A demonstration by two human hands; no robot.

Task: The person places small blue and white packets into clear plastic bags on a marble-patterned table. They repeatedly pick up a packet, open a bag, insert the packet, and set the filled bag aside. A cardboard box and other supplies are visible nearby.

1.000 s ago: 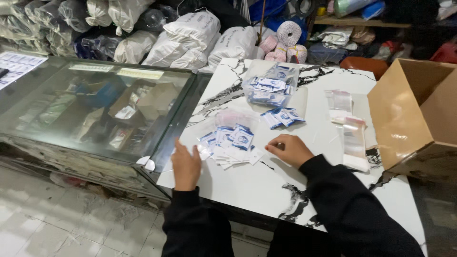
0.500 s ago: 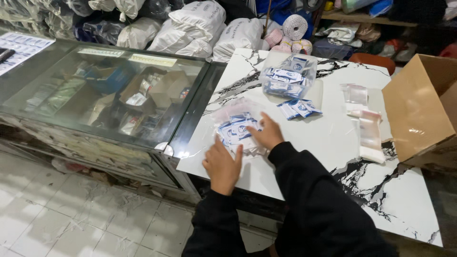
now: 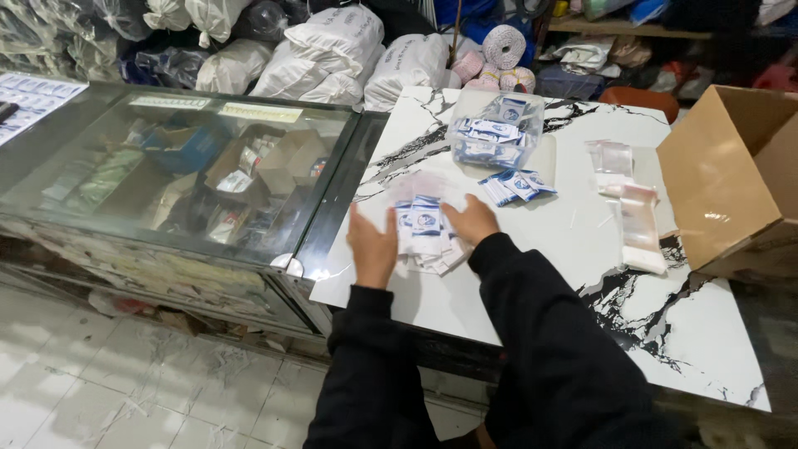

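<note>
Hands closed in on sachet pile [image 3: 426, 233] | top sachet upright

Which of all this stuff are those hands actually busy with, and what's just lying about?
In use: left hand, right hand, pile of small blue-and-white packets.
Lying about: clear tub of packets, empty clear bags, cardboard box, glass counter.

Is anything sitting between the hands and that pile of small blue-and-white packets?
Nothing visible: the left hand and right hand flank the packet pile and appear to touch its sides on the marble table.
</note>
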